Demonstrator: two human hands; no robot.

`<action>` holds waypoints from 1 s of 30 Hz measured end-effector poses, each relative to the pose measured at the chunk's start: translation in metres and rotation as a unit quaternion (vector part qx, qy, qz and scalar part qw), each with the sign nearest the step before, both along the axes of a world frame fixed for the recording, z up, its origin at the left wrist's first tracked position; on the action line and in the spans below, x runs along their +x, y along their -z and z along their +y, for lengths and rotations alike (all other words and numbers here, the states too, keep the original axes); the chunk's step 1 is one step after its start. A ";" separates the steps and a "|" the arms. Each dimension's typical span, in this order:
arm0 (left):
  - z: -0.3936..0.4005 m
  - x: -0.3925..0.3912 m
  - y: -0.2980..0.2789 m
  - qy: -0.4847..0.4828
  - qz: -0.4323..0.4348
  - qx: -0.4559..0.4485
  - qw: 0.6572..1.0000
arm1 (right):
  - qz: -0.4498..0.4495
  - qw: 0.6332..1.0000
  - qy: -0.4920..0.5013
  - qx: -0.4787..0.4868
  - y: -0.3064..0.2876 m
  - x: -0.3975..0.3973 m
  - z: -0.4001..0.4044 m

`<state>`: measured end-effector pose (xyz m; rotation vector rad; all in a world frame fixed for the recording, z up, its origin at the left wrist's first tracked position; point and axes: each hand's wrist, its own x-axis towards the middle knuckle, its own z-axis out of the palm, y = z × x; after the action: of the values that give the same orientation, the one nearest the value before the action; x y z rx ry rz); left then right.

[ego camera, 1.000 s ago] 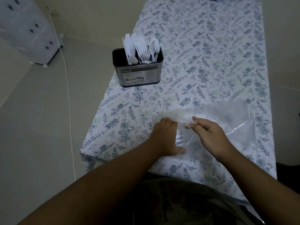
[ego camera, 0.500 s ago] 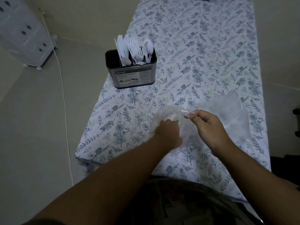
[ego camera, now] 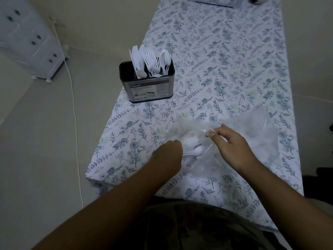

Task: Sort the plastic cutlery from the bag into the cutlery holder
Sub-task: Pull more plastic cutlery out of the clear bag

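Observation:
A clear plastic bag (ego camera: pixel 252 134) lies on the floral tablecloth (ego camera: pixel 225 60) near the table's front edge. My right hand (ego camera: pixel 232 150) pinches the bag's upper rim and holds its mouth open. My left hand (ego camera: pixel 169 156) reaches into the mouth and grips white plastic spoons (ego camera: pixel 193 147), whose bowls show through the film. A dark metal cutlery holder (ego camera: pixel 149 87) stands at the table's left edge, farther back. White knives, forks and spoons stand upright in its compartments.
The table's left edge drops to a grey floor, where a white cable (ego camera: pixel 73 105) runs. A pale drawer unit (ego camera: pixel 27 37) stands at the far left. Dark objects sit at the table's far end.
My left hand has pushed deeper into the bag and closed on spoons. My right hand still holds the bag's rim up. The camera has shifted, so the whole scene sits lower in view.

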<state>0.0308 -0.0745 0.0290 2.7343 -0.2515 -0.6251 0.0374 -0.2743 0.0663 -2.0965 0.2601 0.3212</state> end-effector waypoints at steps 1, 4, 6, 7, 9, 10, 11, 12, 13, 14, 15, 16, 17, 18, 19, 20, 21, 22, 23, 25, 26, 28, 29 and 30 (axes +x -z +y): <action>0.008 -0.002 -0.001 -0.012 -0.003 0.000 1.000 | -0.004 1.000 0.001 -0.008 0.001 0.000 0.000; 0.036 -0.012 0.002 -0.044 0.004 -0.018 0.999 | -0.021 0.998 -0.007 -0.054 0.007 0.001 0.000; 0.054 -0.021 0.005 -0.066 0.015 -0.037 0.997 | -0.024 0.996 -0.011 -0.085 0.009 0.002 0.001; 0.062 -0.025 0.007 -0.079 0.019 -0.046 0.996 | -0.025 0.995 -0.010 -0.093 0.010 0.003 0.001; 0.075 -0.035 0.012 -0.114 0.020 -0.072 0.991 | -0.032 0.995 -0.008 -0.098 0.012 0.004 0.001; 0.079 -0.039 0.014 -0.136 0.019 -0.086 0.987 | -0.042 0.994 -0.007 -0.098 0.013 0.004 -0.001; 0.082 -0.043 0.014 -0.163 0.018 -0.102 0.981 | -0.052 0.994 -0.005 -0.096 0.014 0.004 -0.002; 0.084 -0.046 0.014 -0.189 0.015 -0.118 0.975 | -0.058 0.994 -0.004 -0.093 0.016 0.004 -0.003; 0.083 -0.048 0.012 -0.214 0.014 -0.130 0.968 | -0.063 0.994 -0.004 -0.091 0.017 0.005 -0.004; 0.082 -0.048 0.012 -0.236 0.015 -0.136 0.962 | -0.067 0.994 -0.005 -0.091 0.018 0.005 -0.005; 0.080 -0.047 0.012 -0.256 0.020 -0.140 0.956 | -0.069 0.993 -0.008 -0.094 0.018 0.005 -0.005; 0.077 -0.044 0.013 -0.276 0.032 -0.141 0.950 | -0.069 0.993 -0.009 -0.096 0.018 0.005 -0.005; 0.073 -0.040 0.012 -0.294 0.046 -0.140 0.944 | -0.067 0.993 -0.011 -0.098 0.018 0.004 -0.006; 0.069 -0.035 0.010 -0.307 0.061 -0.141 0.939 | -0.066 0.993 -0.013 -0.101 0.018 0.004 -0.006; 0.066 -0.031 0.010 -0.311 0.066 -0.140 0.938 | -0.066 0.992 -0.015 -0.105 0.018 0.003 -0.006; 0.064 -0.027 0.011 -0.309 0.063 -0.124 0.941 | -0.068 0.992 -0.018 -0.108 0.017 0.002 -0.007; 0.061 -0.023 0.011 -0.305 0.056 -0.098 0.946 | -0.072 0.991 -0.021 -0.111 0.016 0.001 -0.007; 0.059 -0.021 0.010 -0.302 0.048 -0.076 0.949 | -0.078 0.990 -0.025 -0.116 0.014 0.000 -0.007; 0.057 -0.020 0.009 -0.302 0.037 -0.069 0.950 | -0.087 0.988 -0.029 -0.124 0.012 0.000 -0.007; 0.053 -0.019 0.006 -0.301 0.010 -0.079 0.950 | -0.104 0.983 -0.031 -0.145 0.007 -0.002 -0.007; 0.053 -0.019 0.006 -0.298 -0.002 -0.077 0.951 | -0.110 0.981 -0.028 -0.156 0.005 -0.003 -0.008; 0.054 -0.020 0.009 -0.290 -0.013 -0.063 0.955 | -0.114 0.979 -0.018 -0.170 0.001 -0.004 -0.009; 0.055 -0.021 0.010 -0.285 -0.012 -0.056 0.957 | -0.115 0.979 -0.013 -0.171 -0.001 -0.006 -0.010; 0.057 -0.022 0.011 -0.281 -0.011 -0.055 0.958 | -0.117 0.978 -0.009 -0.170 -0.003 -0.007 -0.011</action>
<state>0.0085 -0.0173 0.0180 2.5251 0.4623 -0.4006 0.0307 -0.2855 0.0692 -2.4502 0.1640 0.0379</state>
